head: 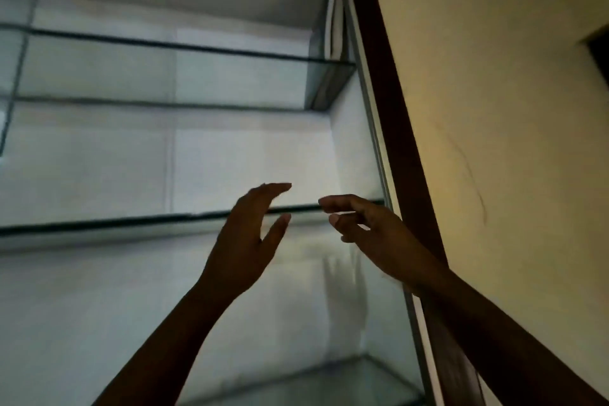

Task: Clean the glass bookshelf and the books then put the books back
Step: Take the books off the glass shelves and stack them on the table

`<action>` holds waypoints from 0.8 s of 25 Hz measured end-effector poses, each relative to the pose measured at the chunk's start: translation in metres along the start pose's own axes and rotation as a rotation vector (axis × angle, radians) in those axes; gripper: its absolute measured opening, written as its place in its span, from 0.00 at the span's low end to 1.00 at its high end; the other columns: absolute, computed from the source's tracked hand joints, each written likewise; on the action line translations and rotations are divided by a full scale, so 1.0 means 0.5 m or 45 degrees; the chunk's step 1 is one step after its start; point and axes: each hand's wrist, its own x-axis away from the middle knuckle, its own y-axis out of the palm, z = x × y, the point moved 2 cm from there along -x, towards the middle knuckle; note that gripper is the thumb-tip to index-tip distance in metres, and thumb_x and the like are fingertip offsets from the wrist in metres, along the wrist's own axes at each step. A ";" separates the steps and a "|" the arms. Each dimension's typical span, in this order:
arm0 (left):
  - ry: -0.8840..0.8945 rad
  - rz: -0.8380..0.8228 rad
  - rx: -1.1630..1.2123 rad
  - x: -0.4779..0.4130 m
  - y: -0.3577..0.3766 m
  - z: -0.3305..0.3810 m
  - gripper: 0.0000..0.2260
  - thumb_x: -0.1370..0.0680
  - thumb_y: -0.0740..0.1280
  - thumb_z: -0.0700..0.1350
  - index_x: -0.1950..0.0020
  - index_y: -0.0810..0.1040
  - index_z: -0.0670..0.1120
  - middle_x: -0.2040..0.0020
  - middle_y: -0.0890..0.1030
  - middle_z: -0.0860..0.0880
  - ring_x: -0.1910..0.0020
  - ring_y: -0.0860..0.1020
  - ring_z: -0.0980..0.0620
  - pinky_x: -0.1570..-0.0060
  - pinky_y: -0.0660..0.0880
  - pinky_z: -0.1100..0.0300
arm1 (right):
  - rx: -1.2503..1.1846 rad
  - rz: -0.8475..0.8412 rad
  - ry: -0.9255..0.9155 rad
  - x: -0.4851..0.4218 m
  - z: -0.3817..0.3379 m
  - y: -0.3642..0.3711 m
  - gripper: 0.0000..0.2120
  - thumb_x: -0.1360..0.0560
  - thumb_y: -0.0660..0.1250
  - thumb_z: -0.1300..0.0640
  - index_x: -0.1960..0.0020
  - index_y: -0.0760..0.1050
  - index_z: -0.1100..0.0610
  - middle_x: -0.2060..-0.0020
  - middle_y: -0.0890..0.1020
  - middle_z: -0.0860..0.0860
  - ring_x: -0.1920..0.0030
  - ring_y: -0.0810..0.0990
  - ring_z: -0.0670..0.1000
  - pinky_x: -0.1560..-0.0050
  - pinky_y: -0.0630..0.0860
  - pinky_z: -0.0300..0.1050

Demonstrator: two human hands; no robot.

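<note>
The glass bookshelf fills the view, seen from below, and its shelves hold nothing. The middle glass shelf [131,219] runs across at hand height, the upper glass shelf [171,46] lies above it, and a lower glass shelf [333,379] shows at the bottom. My left hand [245,241] is raised in front of the middle shelf's edge, fingers relaxed and spread, holding nothing. My right hand [369,231] is raised beside it, fingers loosely bent, also holding nothing. No books or cloth are in view.
A dark wooden frame post [400,128] runs diagonally along the bookshelf's right side, with a metal track beside it. A cream wall [507,109] lies to the right. The white back panel [230,158] shows behind the shelves.
</note>
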 end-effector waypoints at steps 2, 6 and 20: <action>0.128 0.081 -0.112 -0.117 0.022 -0.037 0.22 0.23 0.55 0.57 0.31 0.69 0.51 0.33 0.72 0.54 0.32 0.67 0.55 0.33 0.60 0.64 | 0.135 0.119 -0.166 -0.116 0.003 -0.041 0.11 0.23 0.64 0.58 0.42 0.76 0.48 0.47 0.78 0.42 0.53 0.76 0.33 0.53 0.71 0.24; 0.320 0.190 -0.352 -0.331 0.060 -0.035 0.23 0.22 0.58 0.53 0.29 0.68 0.47 0.31 0.70 0.47 0.30 0.65 0.50 0.30 0.61 0.53 | 0.459 0.331 -0.450 -0.315 -0.016 -0.135 0.13 0.22 0.63 0.57 0.39 0.75 0.54 0.43 0.78 0.48 0.49 0.75 0.40 0.56 0.68 0.20; 0.320 0.411 -1.187 -0.656 0.145 -0.201 0.31 0.25 0.48 0.62 0.30 0.69 0.46 0.34 0.74 0.42 0.34 0.71 0.40 0.32 0.49 0.43 | 1.029 0.511 -0.231 -0.748 -0.071 -0.209 0.28 0.22 0.59 0.44 0.34 0.66 0.67 0.37 0.72 0.61 0.38 0.73 0.57 0.45 0.70 0.43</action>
